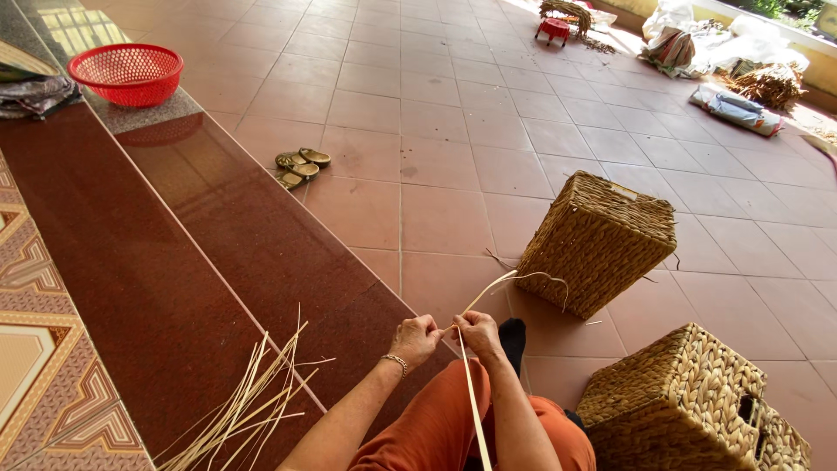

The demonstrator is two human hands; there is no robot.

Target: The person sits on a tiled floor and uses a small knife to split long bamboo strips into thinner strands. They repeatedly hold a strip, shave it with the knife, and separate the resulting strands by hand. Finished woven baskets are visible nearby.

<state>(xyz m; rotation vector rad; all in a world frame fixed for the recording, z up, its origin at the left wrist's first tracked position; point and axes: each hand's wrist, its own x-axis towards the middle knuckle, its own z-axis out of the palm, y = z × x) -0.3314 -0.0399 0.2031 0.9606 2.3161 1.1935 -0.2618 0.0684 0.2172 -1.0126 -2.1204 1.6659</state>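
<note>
Pale, flat reed strip (475, 397) runs between your two hands, which meet just above your orange-clad knees: your left hand (415, 338) and your right hand (476, 332) both have their fingers closed on it, pinching it side by side. One end of the strip hangs down over your lap; the other curves up and forward toward the square woven basket (598, 242) that stands tilted on the tiled floor (436, 148), near your hands. A second woven basket (689, 406) lies just beside your right leg. A loose bundle of reeds (253, 397) lies on the dark red step (183, 262) to your left. Farther off sit a pair of sandals (298, 166) and a red plastic basket (127, 73).
</note>
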